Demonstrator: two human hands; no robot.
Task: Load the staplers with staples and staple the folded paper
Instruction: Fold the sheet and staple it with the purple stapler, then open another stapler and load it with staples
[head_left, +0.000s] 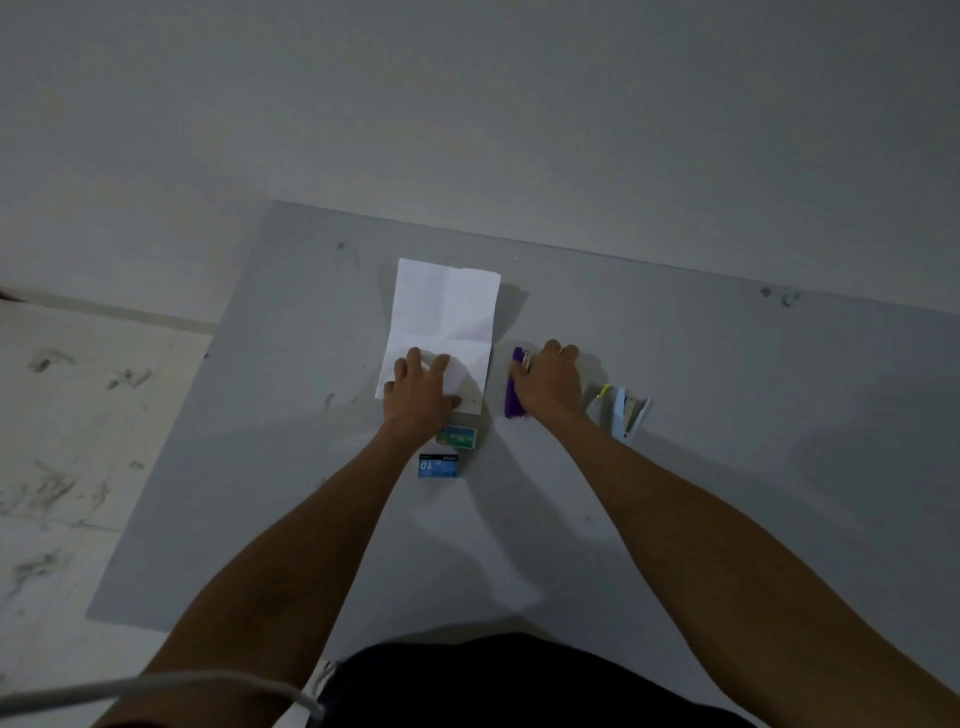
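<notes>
Grey matting (727, 415) covers the worktop under you, with its far edge against a plain pale wall (467, 104) and a smudged, lighter surface (78, 415) showing beyond its left edge. Both of your bare arms reach forward toward the far middle of the mat.

Your left hand (421, 395) lies flat on the folded paper (447, 312), fingers straight and spread, pressing its near left corner down. The paper is a white creased sheet that runs from your hand toward the mat's far edge, slightly tilted.

Your right hand (550, 384) is curled over the purple stapler (514, 395), grasping it from the right side while it lies on the mat just beside the paper's right edge. The stapler points lengthwise toward the far edge, and a bit of metal shows at its far end by your fingers.

Further right, near your right wrist, the light blue stapler (626, 415) lies opened out on the mat, with a small yellow piece (602, 391) at its far left; you cannot tell what that piece is.

Just nearer than the paper, beside your left wrist, sits a green staple box (457, 435), and a blue staple box (439, 466) marked 10 lies just nearer again.

At the near edge you see dark clothing (519, 675) and a pale cable (156, 686) crossing the lower left corner
</notes>
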